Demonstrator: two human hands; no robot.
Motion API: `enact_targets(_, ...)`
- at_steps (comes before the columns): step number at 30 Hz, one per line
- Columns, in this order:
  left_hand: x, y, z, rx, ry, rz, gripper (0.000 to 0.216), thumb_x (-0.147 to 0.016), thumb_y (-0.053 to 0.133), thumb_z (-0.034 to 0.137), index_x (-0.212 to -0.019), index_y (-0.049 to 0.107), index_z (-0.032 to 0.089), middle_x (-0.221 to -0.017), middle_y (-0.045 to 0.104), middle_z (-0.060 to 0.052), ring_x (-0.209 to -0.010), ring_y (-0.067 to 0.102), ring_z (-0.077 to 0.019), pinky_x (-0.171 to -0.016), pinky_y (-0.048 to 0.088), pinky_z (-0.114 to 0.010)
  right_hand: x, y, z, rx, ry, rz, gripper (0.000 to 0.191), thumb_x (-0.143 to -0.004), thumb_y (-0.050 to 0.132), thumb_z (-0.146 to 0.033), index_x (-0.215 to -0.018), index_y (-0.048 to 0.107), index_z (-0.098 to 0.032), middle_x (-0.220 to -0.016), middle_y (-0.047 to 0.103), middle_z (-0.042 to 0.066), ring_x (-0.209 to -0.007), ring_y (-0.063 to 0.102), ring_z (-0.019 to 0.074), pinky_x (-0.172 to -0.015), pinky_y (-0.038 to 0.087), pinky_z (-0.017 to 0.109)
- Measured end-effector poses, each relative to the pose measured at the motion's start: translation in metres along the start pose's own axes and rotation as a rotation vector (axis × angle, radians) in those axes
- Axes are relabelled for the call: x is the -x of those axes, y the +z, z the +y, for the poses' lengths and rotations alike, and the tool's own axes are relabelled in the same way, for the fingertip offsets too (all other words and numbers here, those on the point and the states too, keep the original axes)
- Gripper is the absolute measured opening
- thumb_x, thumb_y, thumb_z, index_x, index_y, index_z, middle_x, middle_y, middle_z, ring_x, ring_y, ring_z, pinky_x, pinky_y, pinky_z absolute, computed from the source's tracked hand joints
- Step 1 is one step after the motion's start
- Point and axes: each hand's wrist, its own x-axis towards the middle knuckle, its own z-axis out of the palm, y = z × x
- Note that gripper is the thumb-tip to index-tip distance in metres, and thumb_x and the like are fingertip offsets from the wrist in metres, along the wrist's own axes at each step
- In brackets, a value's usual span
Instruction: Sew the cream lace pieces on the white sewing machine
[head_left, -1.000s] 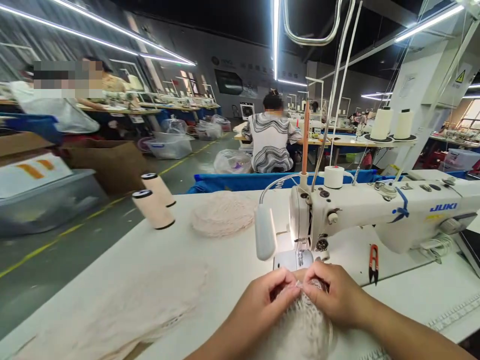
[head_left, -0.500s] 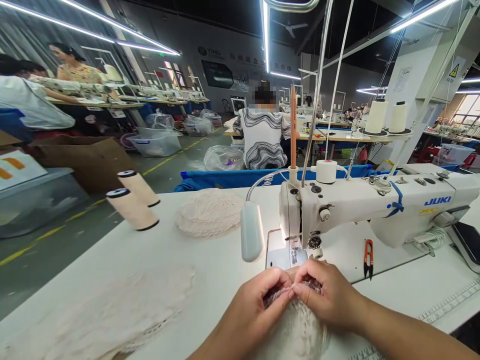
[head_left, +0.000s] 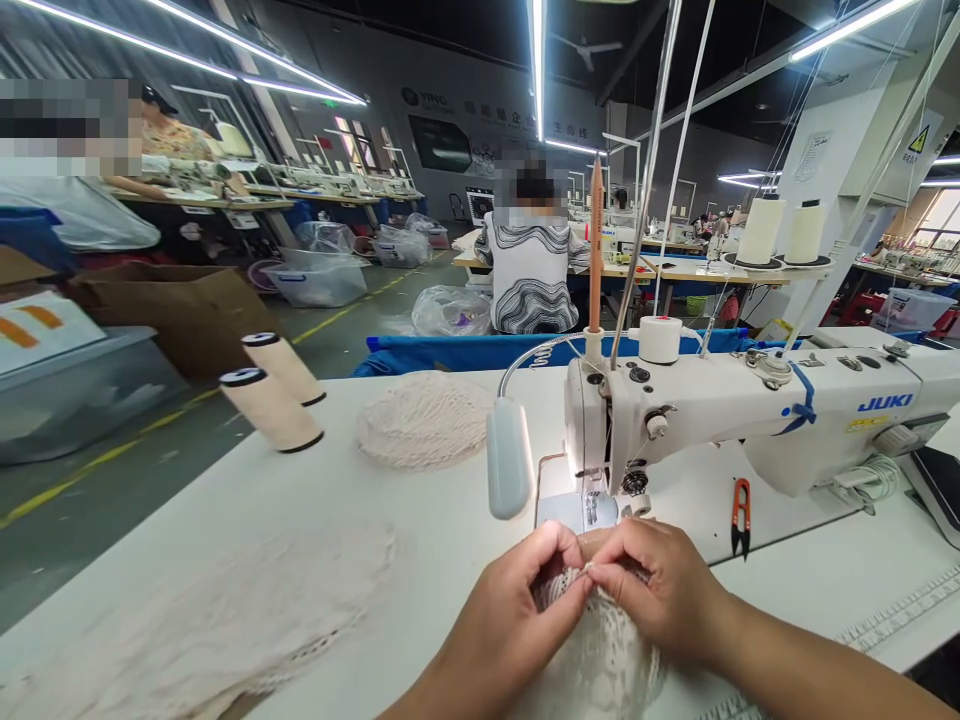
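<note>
My left hand (head_left: 517,605) and my right hand (head_left: 654,585) meet just in front of the needle plate of a white JUKI sewing machine (head_left: 750,410). Both pinch the top edge of a cream lace piece (head_left: 600,650), thumbs and forefingers pressed together on it. The lace hangs down between my wrists toward the table's near edge. The machine's presser foot (head_left: 592,505) stands a short way beyond my fingertips, lit by a small gooseneck lamp (head_left: 510,470).
Red thread snips (head_left: 741,515) lie to the right of the needle. Two cream thread cones (head_left: 274,395) and a round lace pile (head_left: 424,420) sit at the back left, more lace (head_left: 225,620) at the near left. A person in a striped top (head_left: 529,270) sits ahead.
My hands stay pinched on the lace and have shifted only slightly. More of the lace's patterned edge shows between my fingers now. The view has swung a little.
</note>
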Motion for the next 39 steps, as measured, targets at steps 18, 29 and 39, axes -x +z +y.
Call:
enact_targets(18,0.001,0.001,-0.003,0.009,0.034,0.007,0.024,-0.095,0.056,0.044,-0.083,0.055,0.024,-0.075,0.06,0.001,-0.069,0.055,-0.0172,-0.062,0.045,-0.028,0.0,-0.002,-0.003,0.033,-0.011,-0.026,0.013,-0.1,0.062,-0.022,-0.088,0.063,-0.025,-0.086,0.076,0.0,-0.078,0.07,0.0184,-0.075,0.048,0.029)
enact_targets(29,-0.002,-0.002,0.008,0.099,-0.097,-0.092,0.035,-0.092,0.06,0.056,-0.092,0.068,0.022,-0.081,0.067,-0.002,-0.075,0.058,-0.0194,-0.069,0.046,-0.03,0.0,-0.001,-0.005,0.03,-0.002,-0.031,0.011,-0.097,0.06,-0.021,-0.086,0.059,-0.025,-0.085,0.073,-0.001,-0.078,0.068,0.0172,-0.076,0.048,0.028)
enact_targets(39,-0.004,-0.006,0.008,0.065,-0.014,-0.046,0.034,-0.094,0.062,0.052,-0.079,0.071,0.023,-0.08,0.069,-0.001,-0.074,0.061,-0.0193,-0.067,0.045,-0.03,0.004,-0.002,0.002,0.081,0.006,-0.061,0.01,-0.101,0.064,-0.028,-0.11,0.066,-0.025,-0.1,0.075,0.003,-0.091,0.069,0.0212,-0.081,0.051,0.032)
